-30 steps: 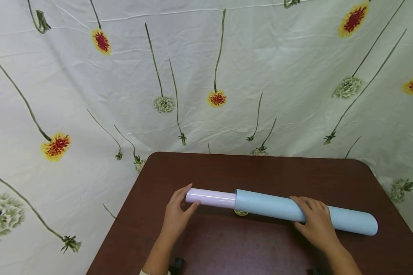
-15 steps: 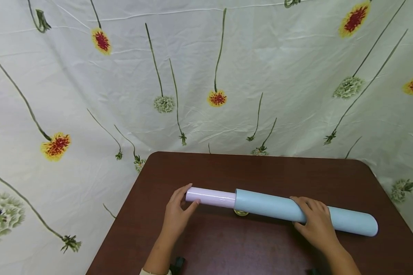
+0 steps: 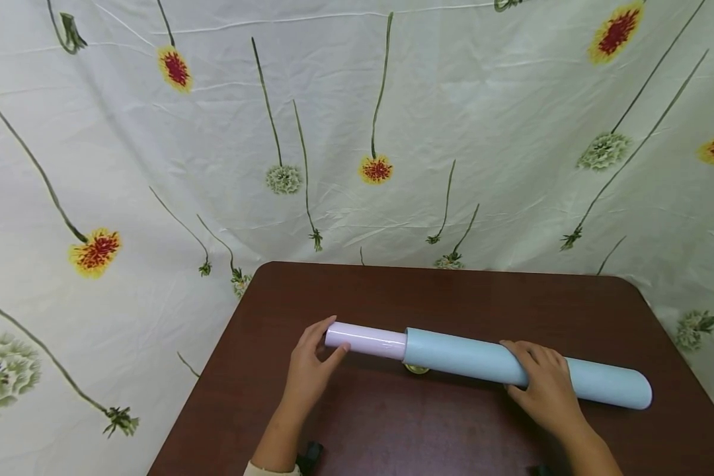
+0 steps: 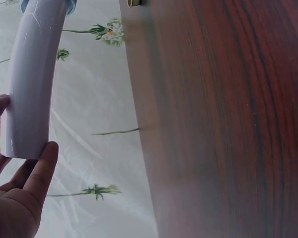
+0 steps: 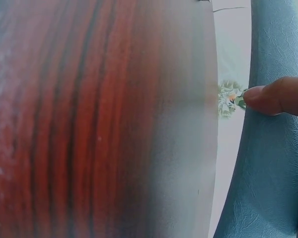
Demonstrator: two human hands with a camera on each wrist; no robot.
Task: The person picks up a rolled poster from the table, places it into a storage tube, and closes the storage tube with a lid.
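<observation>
A shiny lavender tube (image 3: 370,340) sticks out of the left end of a longer light blue tube (image 3: 458,354). My left hand (image 3: 308,370) pinches the lavender tube at its free end, thumb on the near side and fingers on the far side. In the left wrist view, fingertips lie along the end rim of the lavender tube (image 4: 32,84). My right hand (image 3: 544,382) grips the blue tube right of its middle from above. The right wrist view shows the thumb (image 5: 270,99) against its leather-textured surface. The overlapped part of the lavender tube is hidden.
Under the blue tube's left end, a small gold-coloured round object (image 3: 416,369) peeks out on the dark brown wooden table (image 3: 393,423). A white cloth (image 3: 333,132) printed with flowers hangs behind the table and to its sides.
My left hand has shifted slightly right with the lavender tube, and a little less of it shows outside the blue tube. My right hand stays nearly in place.
</observation>
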